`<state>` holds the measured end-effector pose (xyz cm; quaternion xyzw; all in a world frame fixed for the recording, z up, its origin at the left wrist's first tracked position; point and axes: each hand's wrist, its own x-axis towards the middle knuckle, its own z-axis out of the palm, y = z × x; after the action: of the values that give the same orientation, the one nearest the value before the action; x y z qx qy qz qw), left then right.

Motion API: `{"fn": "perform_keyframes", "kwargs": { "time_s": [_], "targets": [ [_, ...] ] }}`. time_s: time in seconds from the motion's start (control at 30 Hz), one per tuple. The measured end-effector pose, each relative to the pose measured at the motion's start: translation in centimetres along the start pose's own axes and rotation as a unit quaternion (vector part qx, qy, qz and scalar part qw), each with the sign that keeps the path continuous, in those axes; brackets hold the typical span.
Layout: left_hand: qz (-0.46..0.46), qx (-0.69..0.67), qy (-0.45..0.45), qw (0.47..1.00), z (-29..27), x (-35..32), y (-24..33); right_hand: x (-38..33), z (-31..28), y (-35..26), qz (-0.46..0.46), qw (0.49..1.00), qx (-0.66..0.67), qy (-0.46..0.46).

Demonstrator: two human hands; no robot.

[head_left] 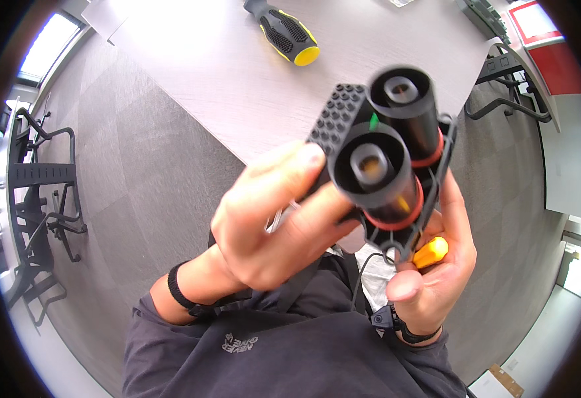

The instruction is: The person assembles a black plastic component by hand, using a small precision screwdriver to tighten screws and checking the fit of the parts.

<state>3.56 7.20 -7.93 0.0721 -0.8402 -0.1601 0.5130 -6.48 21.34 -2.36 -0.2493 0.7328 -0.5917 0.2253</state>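
My left hand (pixel 270 212) grips a black plastic twin-tube part (pixel 429 186), thumb on its studded side panel (pixel 337 113). Two open black cylinders with red rings at their bases point up toward me; the part is slightly blurred. Curled at its right and lower side is my right hand (pixel 453 265), its fingers partly hidden behind the part. A yellow-orange piece with a rounded end (pixel 431 252) lies between that hand's thumb and palm; the rest of it is out of sight. Beyond both hands, a black and yellow screwdriver handle (pixel 290 38) rests on the table.
The pale table (pixel 204 66) reaches from the top, its near corner just beyond my hands. A dark grey object (pixel 482 20) sits at its far right. Black-framed chairs (pixel 45 172) stand at left, with another black frame (pixel 509 86) at right. Grey carpet (pixel 144 172) surrounds me.
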Motion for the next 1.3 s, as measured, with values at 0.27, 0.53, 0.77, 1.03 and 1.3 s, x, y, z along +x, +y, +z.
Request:
{"fn": "perform_keyframes", "kwargs": {
  "time_s": [0.27,0.53,0.77,1.03,1.3],
  "targets": [
    [-0.046,-0.366,-0.111,0.923,-1.1,0.3,-1.3,1.2,-3.0,-0.4,-0.091,0.995,0.005,-0.048],
    [-0.185,-0.475,-0.289,0.810,-2.3,4.9,-6.4,8.0,-2.5,-1.8,-0.283,0.932,-0.125,-0.186],
    [-0.164,-0.288,-0.258,0.908,-1.0,7.7,-13.4,17.3,1.9,-3.1,-0.230,0.922,-0.155,-0.271],
    [-0.301,-0.346,-0.176,0.871,1.9,5.8,-12.8,19.0,-3.0,-1.0,-0.291,0.880,0.281,-0.249],
    [-0.253,-0.324,-0.204,0.888,1.8,6.3,-13.1,16.3,3.1,-0.6,-0.339,0.786,0.511,-0.074]
  ]
}}
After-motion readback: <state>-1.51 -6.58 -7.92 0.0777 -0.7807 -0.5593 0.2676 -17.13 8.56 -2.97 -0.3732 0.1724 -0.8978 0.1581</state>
